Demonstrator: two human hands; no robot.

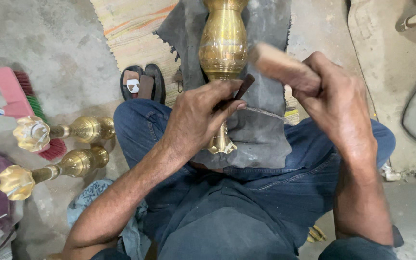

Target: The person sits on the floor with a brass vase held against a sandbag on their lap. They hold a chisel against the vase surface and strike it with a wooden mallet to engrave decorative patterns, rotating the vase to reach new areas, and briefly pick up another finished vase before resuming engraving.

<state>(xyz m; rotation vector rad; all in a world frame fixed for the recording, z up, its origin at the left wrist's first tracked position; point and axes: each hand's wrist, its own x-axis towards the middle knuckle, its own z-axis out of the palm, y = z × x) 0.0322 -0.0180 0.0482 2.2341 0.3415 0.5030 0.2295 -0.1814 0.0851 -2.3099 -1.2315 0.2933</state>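
Brass vase [223, 41] lying w/ long axis near-to-far; dark punch [243, 88] being pinched against it by left hand [198, 120]; wooden mallet [280, 67] being gripped by right hand [335, 103], just right.

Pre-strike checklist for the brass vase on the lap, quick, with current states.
1. Brass vase lying on the grey cloth across the lap: ok.
2. Left hand holds the dark chisel against the vase's narrow neck: ok.
3. Chisel tip seated on the metal: cannot tell, fingers cover it.
4. Right hand grips the wooden mallet, raised: ok, though motion-blurred.
5. Left fingers clear of the mallet's path: cannot tell.
6. Two brass stands on the floor lie apart from the work: ok.
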